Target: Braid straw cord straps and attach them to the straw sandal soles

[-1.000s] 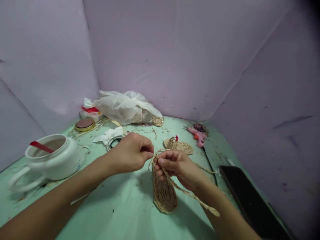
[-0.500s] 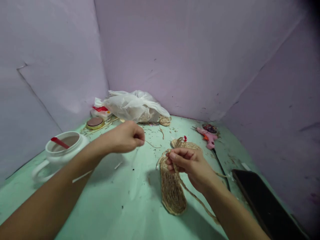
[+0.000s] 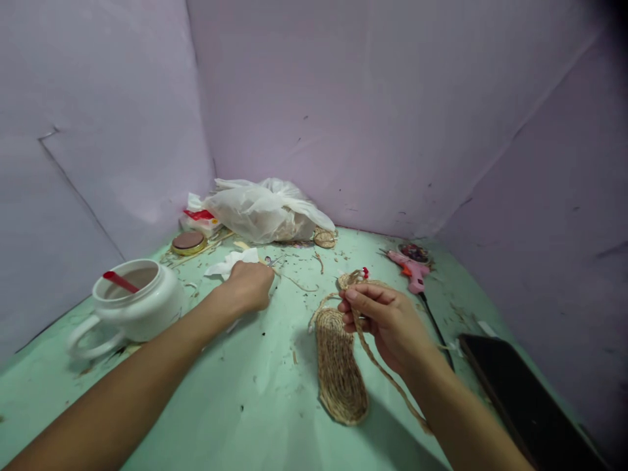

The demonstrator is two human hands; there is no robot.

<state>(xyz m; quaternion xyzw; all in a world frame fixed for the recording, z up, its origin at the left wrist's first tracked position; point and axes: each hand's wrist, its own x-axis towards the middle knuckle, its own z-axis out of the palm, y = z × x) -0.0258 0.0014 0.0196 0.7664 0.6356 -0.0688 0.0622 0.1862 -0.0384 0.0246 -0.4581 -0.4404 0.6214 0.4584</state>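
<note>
My right hand [image 3: 385,320] pinches a braided straw cord [image 3: 390,379] between thumb and fingers. The cord trails down past the wrist, and another stretch loops left to the top of an oval coiled straw sole [image 3: 339,373] lying on the table. Farther left, my left hand [image 3: 251,286] is down at the table top, fingers curled under and facing away. Crumpled white tissue [image 3: 230,263] lies beside its knuckles; whatever the fingers hold is hidden. Behind my right hand sits a second straw piece [image 3: 348,280] with a red and white trim.
A white mug [image 3: 140,314] with a red stick stands at left. A round tin [image 3: 189,242], a red-and-white packet [image 3: 200,219] and a plastic bag [image 3: 267,209] line the back. To the right are a pink glue gun [image 3: 412,269], its black cable and a dark phone [image 3: 520,399].
My left hand has dropped from the air to the table, uncovering the white tissue. My right hand has shifted slightly right with the cord, away from the sole's top.
</note>
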